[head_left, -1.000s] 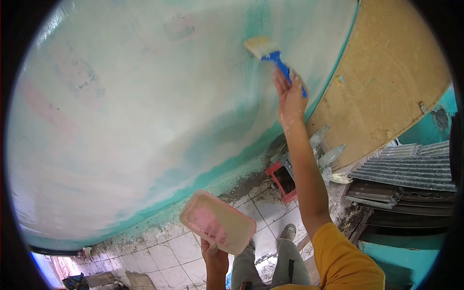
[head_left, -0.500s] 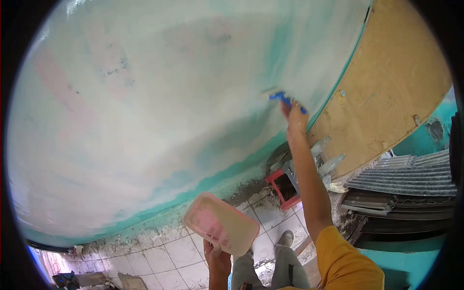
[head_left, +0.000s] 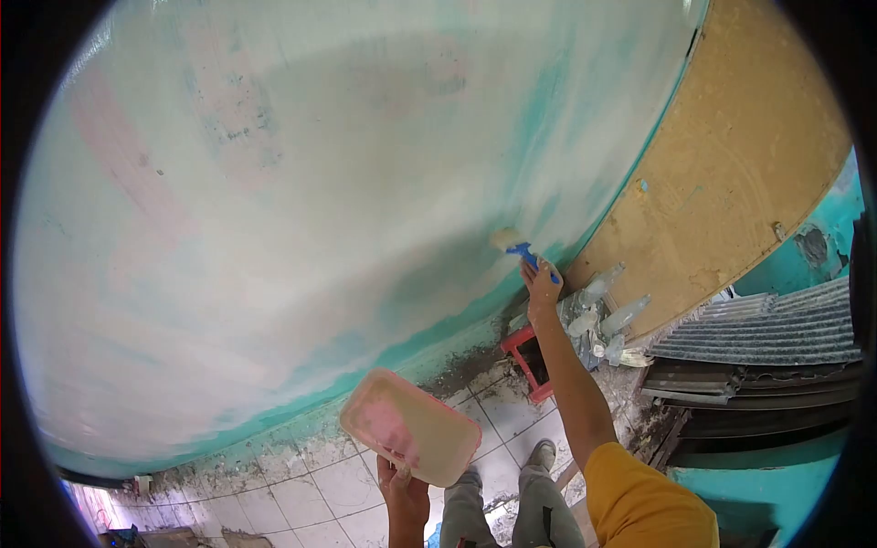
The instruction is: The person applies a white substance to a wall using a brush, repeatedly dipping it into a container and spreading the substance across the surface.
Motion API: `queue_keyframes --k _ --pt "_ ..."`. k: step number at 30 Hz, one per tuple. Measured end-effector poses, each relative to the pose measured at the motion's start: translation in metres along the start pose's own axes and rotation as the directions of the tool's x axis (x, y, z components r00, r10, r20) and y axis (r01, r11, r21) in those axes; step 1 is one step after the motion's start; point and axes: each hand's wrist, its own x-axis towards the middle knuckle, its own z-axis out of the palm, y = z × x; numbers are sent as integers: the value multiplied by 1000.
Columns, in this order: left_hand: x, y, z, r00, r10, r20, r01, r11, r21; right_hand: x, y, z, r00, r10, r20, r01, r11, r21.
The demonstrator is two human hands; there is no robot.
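My right hand (head_left: pixel 544 279) is closed round the blue handle of a paintbrush (head_left: pixel 519 248). Its pale bristles are at the wall (head_left: pixel 301 183), where whitish paint lies unevenly over turquoise. Lower down, my left hand (head_left: pixel 402 484) grips the near edge of a pink plastic tub (head_left: pixel 382 422), fingers closed on the rim. Pale, creamy paint (head_left: pixel 443 443) covers one side of the tub's inside, and pink plastic shows on the other. A turquoise band runs along the bottom of the wall.
A red stool (head_left: pixel 541 391) stands by the wall's foot, with clear bottles (head_left: pixel 626 313) beside it. Tan board (head_left: pixel 722 173) adjoins the wall on the right. Stacked corrugated sheets (head_left: pixel 758 329) lie at the right. White floor tiles (head_left: pixel 343 484) are dirty along the wall.
My right hand has moved the paintbrush down along the wall, uncovering more of the bottles by the stool. The tub in my left hand has shifted slightly left in view.
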Motion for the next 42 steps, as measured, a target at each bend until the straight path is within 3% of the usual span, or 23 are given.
queue_keyframes --k 1,4,9,12,13,15,18,23,28,35,36,37,39,42 --pt "0 2 0 1000 7 -8 -7 1000 9 -4 1 0 998 41 -49 -46 993 -106" --pt "1 1 0 1000 13 -22 -12 1000 23 -1 -40 31 1000 -12 -13 10 988 -154" --pt "4 -1 2 999 -12 -44 14 1000 27 -32 -156 110 951 -284 120 279 959 55" --pt "4 -6 2 999 -33 -34 34 999 26 -54 -180 124 896 -389 216 352 916 191" --pt "5 -7 -1 998 -41 -37 42 999 29 -56 -177 125 858 -442 262 372 886 277" --pt "6 -13 -4 997 -56 -48 58 998 36 -39 -134 105 875 -396 279 307 899 313" --pt "7 -21 -11 997 -57 -55 60 997 49 -20 -31 57 959 -222 174 181 958 221" --pt "8 -38 -26 996 -24 -86 20 999 -42 -5 120 -42 995 -79 53 78 997 30" --pt "6 -43 -31 988 -55 -143 48 998 -50 -17 107 -44 994 76 -84 -88 985 -149" --pt "3 -50 -26 990 -58 -132 52 998 -42 -40 -58 57 991 -105 81 105 994 12" --pt "2 -53 -25 989 -60 -134 55 998 -42 -42 -71 61 979 -153 132 135 981 137" --pt "1 -55 -26 989 -67 -135 61 997 -42 -43 -76 62 963 -203 177 153 953 262" --pt "-3 -60 -27 986 -74 -149 69 997 -39 -39 -64 53 957 -201 208 141 952 273" --pt "-6 -68 -26 982 -68 -177 62 997 -41 -19 7 19 985 -89 148 49 966 254"
